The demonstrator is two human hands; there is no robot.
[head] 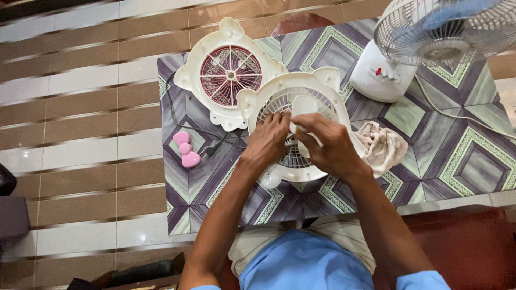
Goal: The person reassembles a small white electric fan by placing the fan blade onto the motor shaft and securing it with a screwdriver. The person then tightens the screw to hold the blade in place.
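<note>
A cream fan housing (279,88) with a round grille lies flat on the patterned table (446,161). My left hand (267,140) rests on the grille's left part, fingers curled against it. My right hand (329,144) grips a white fan blade (304,105) over the grille's centre. A second cream cover (230,72) with a dark red grille lies just behind and to the left, overlapping the housing's edge.
A pink bow-shaped piece (186,149) and a black cable (210,146) lie at the table's left. A crumpled beige cloth (380,146) sits right of my hands. A white desk fan (430,37) stands at the back right. Striped floor tiles (80,123) lie left.
</note>
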